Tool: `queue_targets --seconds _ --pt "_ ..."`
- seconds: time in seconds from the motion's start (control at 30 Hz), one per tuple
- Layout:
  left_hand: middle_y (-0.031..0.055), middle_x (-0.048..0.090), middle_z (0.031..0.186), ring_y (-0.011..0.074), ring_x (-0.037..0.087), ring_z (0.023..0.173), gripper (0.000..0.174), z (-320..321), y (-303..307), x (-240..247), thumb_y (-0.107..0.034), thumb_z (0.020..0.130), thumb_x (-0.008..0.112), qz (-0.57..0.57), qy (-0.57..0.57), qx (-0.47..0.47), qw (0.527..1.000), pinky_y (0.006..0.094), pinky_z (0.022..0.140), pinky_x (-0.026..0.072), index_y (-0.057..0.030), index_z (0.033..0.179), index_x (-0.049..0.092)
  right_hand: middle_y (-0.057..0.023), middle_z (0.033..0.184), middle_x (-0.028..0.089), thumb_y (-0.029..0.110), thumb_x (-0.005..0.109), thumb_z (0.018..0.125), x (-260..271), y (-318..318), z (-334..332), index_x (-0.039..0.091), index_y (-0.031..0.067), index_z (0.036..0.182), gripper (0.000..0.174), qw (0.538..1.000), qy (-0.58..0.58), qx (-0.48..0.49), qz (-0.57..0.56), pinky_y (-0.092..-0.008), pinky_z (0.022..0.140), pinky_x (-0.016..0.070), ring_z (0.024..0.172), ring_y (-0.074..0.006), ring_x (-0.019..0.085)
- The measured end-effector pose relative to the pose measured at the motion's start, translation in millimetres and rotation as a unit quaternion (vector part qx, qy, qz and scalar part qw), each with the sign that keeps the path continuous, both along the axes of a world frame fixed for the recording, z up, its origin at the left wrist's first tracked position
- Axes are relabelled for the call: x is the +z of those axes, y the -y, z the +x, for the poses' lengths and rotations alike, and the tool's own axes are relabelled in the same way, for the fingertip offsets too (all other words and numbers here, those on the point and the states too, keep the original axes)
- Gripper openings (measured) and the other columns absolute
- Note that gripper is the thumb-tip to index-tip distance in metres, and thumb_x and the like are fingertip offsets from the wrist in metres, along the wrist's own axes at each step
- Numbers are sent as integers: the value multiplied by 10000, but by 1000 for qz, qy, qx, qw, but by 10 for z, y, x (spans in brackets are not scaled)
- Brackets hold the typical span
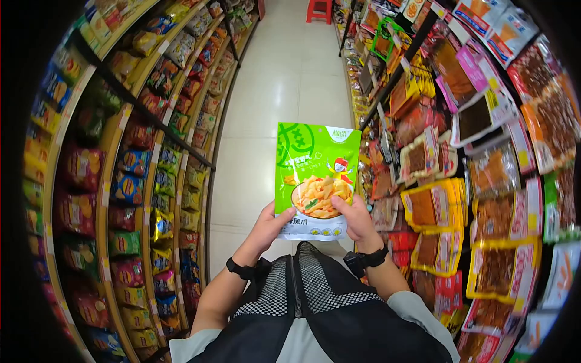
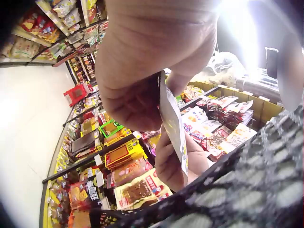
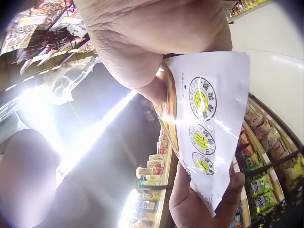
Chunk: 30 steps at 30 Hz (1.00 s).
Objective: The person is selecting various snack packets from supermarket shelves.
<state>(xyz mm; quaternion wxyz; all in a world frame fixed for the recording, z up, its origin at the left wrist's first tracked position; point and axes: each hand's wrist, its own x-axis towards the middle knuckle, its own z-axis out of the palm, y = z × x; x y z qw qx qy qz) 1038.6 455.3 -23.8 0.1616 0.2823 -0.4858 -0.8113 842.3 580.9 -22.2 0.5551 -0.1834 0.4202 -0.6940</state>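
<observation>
Both hands hold up a green and white snack bag (image 1: 318,163), its front turned to the head camera with a picture of a bowl of food. The left hand (image 1: 272,227) grips its lower left edge, thumb on the front and fingers behind. At the lower right edge the right hand (image 1: 356,221) pinches it the same way, thumb over the bowl picture. In the left wrist view the bag (image 2: 173,126) appears nearly edge-on between the hands. The right wrist view shows the white bottom part of the bag (image 3: 204,118) with round printed badges.
Shelves of bagged chips (image 1: 127,187) line the left of the aisle. On the right hang many packs of packaged snacks (image 1: 436,206). A pale tiled floor (image 1: 260,91) runs between them to a red stool (image 1: 319,11) at the far end.
</observation>
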Motion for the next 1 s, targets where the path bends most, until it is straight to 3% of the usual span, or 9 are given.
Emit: queue_targets --seconds 0.23,0.43,0.57,0.77,0.87,1.0 --pt "48 653 1160 113 624 985 396 -1273 1355 391 -179 959 622 -24 4 1 1000 292 867 513 -14 1308 531 -101 1225 641 142 562 994 254 1321 -1208 551 -25 1279 331 999 11 -36 -28 -316 940 509 1083 -171 635" --pt "60 622 1227 124 588 1074 421 -1947 2260 299 -152 966 597 4 -12 31 999 310 948 470 -11 1352 504 -96 1214 644 155 568 994 275 2323 -2026 558 -37 1260 328 1000 19 9 0 -306 934 507 1074 -159 633" --pt "46 657 1164 120 632 991 378 -2454 2973 51 -145 959 605 17 -23 86 996 300 880 514 -22 1309 532 -86 1213 643 147 587 982 83 3055 -2571 553 -40 1263 339 999 -31 24 29 -307 949 490 1089 -148 616" --pt "48 649 1187 136 631 1013 392 -3498 4491 -335 -139 961 602 41 -55 84 994 305 901 509 -21 1325 517 -74 1235 624 84 615 945 -5 4524 -3509 513 -27 1303 388 991 -111 47 54 -312 979 465 1106 -151 601" --pt "52 643 1195 139 631 1011 403 -4040 5167 -248 -142 962 601 41 -64 80 994 301 903 508 -16 1333 506 -81 1251 615 52 607 933 -89 5270 -4045 496 -27 1316 407 993 -96 29 62 -313 986 459 1113 -157 597" --pt "49 631 1204 129 605 1058 406 -4557 6265 16 -154 971 590 26 -43 21 999 304 919 495 -15 1341 499 -85 1269 605 40 599 933 195 6173 -4459 495 -25 1319 405 993 -100 -7 69 -319 1003 447 1142 -157 580"
